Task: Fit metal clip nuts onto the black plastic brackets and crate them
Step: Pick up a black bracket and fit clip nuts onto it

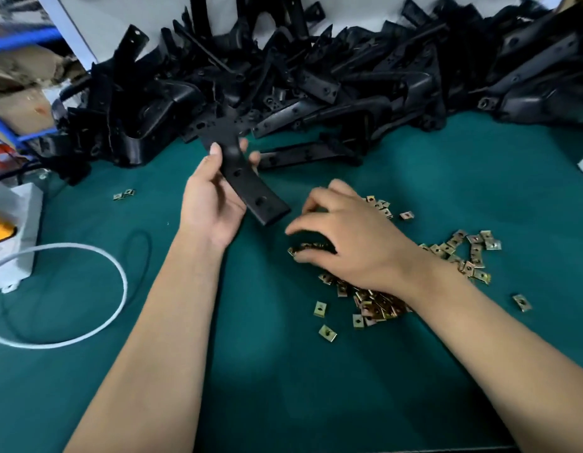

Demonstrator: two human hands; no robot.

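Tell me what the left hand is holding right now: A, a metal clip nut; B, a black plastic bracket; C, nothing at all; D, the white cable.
B: the left hand grips a black plastic bracket above the green mat, while the right hand reaches into the clip nuts.

Matt black plastic bracket, heap of black plastic brackets with a dull sheen, shiny brass-toned metal clip nuts, smooth green mat, white cable
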